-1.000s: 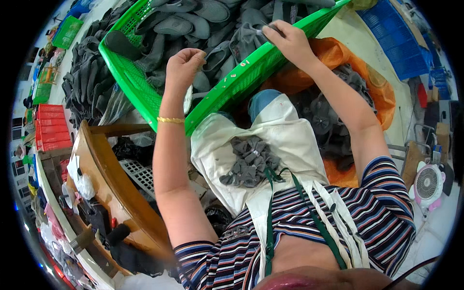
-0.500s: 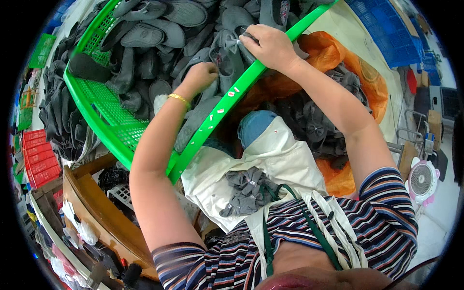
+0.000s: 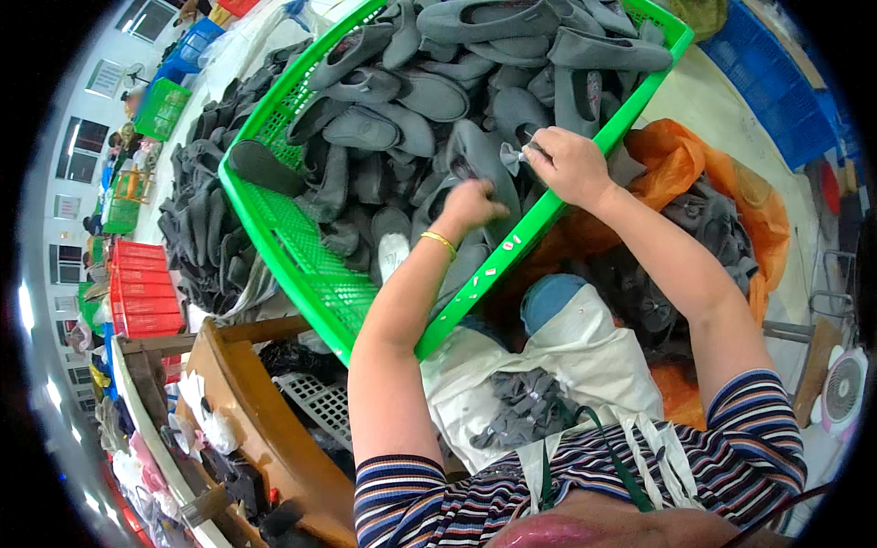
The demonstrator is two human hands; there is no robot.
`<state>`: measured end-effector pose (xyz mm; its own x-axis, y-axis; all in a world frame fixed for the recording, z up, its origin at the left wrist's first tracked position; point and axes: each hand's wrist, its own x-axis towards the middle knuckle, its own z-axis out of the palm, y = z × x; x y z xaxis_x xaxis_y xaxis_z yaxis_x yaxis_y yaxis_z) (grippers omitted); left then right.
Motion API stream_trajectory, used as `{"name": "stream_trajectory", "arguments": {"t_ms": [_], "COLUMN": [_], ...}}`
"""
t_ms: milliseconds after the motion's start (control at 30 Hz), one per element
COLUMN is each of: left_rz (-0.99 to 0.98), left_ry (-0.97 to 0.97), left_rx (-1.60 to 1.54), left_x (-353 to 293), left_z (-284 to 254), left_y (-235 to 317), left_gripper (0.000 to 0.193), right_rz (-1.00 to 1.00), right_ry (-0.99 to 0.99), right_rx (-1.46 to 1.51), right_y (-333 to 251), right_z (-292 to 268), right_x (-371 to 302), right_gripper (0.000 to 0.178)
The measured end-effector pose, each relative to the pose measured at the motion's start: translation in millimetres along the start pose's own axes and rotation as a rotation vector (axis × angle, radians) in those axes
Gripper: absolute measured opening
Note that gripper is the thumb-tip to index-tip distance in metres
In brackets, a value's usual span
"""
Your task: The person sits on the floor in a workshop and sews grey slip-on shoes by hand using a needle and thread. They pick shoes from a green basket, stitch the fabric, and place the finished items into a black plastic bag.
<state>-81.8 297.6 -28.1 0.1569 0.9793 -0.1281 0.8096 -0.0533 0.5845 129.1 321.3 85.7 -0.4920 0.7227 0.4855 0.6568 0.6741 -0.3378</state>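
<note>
Over the large green plastic basket (image 3: 290, 274), both my hands are among grey slip-on shoes. My left hand (image 3: 473, 206), slightly blurred, has its fingers curled on the opening of a grey shoe (image 3: 476, 146). My right hand (image 3: 568, 169) is closed in a pinch near the basket's right rim. A small grey bow (image 3: 512, 157) with a shiny middle is at its fingertips, above the shoe. What lies between the right thumb and finger is partly hidden. More grey bows (image 3: 525, 402) lie in a heap on the white apron (image 3: 607, 347) over my lap.
An orange sack (image 3: 766, 205) with grey pieces stands beyond the basket's right rim. Left of the basket is a heap of grey shoes (image 3: 201, 215). Red crates (image 3: 142, 288), a wooden drawer (image 3: 247, 420), blue crates (image 3: 776, 87) and a fan (image 3: 840, 388) stand around.
The view has shifted, so the basket and my hands appear farther right and lower. My right hand stays pinched by the bow; my left hand remains at the shoe.
</note>
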Motion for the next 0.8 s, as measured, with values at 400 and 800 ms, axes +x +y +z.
{"name": "stream_trajectory", "arguments": {"t_ms": [400, 800], "left_rz": [0.274, 0.043], "left_ry": [0.867, 0.779], "left_rx": [0.341, -1.273], "left_x": [-150, -209], "left_z": [-124, -21], "left_y": [142, 208], "left_gripper": [0.042, 0.033], "right_rz": [0.332, -0.238], "right_ry": [0.242, 0.554], "right_rx": [0.759, 0.743], "right_y": [-25, -126], "right_z": [-18, -107], "right_x": [-13, -155], "right_gripper": [0.029, 0.016]}}
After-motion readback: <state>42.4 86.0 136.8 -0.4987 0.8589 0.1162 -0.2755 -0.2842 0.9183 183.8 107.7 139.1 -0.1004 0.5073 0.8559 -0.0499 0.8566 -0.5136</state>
